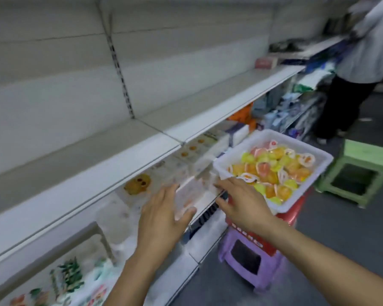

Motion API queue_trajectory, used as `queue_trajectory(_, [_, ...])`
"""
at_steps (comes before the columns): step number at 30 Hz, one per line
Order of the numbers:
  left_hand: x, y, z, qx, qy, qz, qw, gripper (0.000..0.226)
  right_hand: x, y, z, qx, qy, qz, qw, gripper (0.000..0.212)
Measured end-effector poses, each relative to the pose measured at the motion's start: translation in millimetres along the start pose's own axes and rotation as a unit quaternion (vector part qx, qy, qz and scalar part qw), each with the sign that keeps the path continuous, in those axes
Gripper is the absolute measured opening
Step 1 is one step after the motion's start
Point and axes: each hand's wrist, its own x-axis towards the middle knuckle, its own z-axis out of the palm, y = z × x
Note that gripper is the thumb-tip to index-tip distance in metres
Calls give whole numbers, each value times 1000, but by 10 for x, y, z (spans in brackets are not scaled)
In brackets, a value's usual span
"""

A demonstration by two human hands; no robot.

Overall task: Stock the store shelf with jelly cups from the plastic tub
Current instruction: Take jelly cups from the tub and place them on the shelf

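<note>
A white plastic tub [228, 161] heaped with yellow, orange and pink jelly cups [274, 171] sits at the right on stacked stools. A blurred clear plastic box [194, 191] stands at the front edge of the lower shelf [206, 214], just left of the tub. My left hand [164, 217] holds the box's left side, fingers along it and thumb across its near corner. My right hand [241, 204] reaches in with straight fingers that touch the box's right side, close to the tub's near corner. What is inside the box is too blurred to tell.
A bare white upper shelf [119, 155] runs above the hands. The tub rests on a red stool [292, 215] on a purple stool [248, 261]; a green stool [363, 171] stands further right. Packaged goods fill the lower shelf. A person [363, 62] stands at the far right.
</note>
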Motion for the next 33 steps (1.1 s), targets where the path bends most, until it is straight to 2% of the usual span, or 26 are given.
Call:
queue_trajectory(6, [506,863,851,-62,-121,60,989,59,-221,1294,-219,1,-49,123,991,37])
queue_trajectory(13, [1472,1088,1546,-1,-206,82,975,61,149,2138,-255,28,-60,191,979,38])
queue_trajectory(19, [2486,1075,2248,118,-235,119,957,56,835,2575,-63,43,-53,238,969,47])
queue_trajectory(22, [2810,1003,2610,268,-226,180,919,44,1182,2724,84,54,-68,277,957,65])
queue_trajectory(24, [2972,999,2778,317,-224,191,902,35,1360,2821,210,59,-72,308,947,74])
queue_trajectory(27, [3125,1040,2945,333,-240,200,890,28,1531,2971,424,30,-48,335,941,77])
queue_trajectory(30, [3202,1070,3012,333,-256,193,887,42,1609,3081,561,17,-38,338,940,73])
queue_trajectory(33, [3160,1068,2959,299,-255,171,904,50,1618,3081,547,36,-37,349,936,71])
